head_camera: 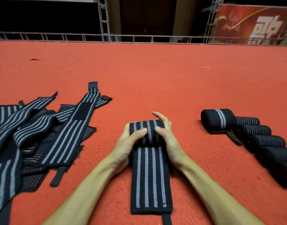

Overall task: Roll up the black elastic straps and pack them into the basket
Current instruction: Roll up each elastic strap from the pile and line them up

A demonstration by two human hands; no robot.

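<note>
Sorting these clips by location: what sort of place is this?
Probably a stage or event hall: red carpet underfoot, metal truss framing at the far edge, and a red banner behind.

Woven matt elastic strap [150, 176], fuzzy red carpet [155, 75], metal railing [90, 37]

The left hand [126, 142] and right hand [166, 136] are gripping the rolled end of a black striped strap [149, 176], its flat tail lying on the red carpet [155, 78] toward the person. A pile of unrolled straps [42, 135] is lying at the left, and rolled straps [256, 129] are sitting in a row at the right
</note>
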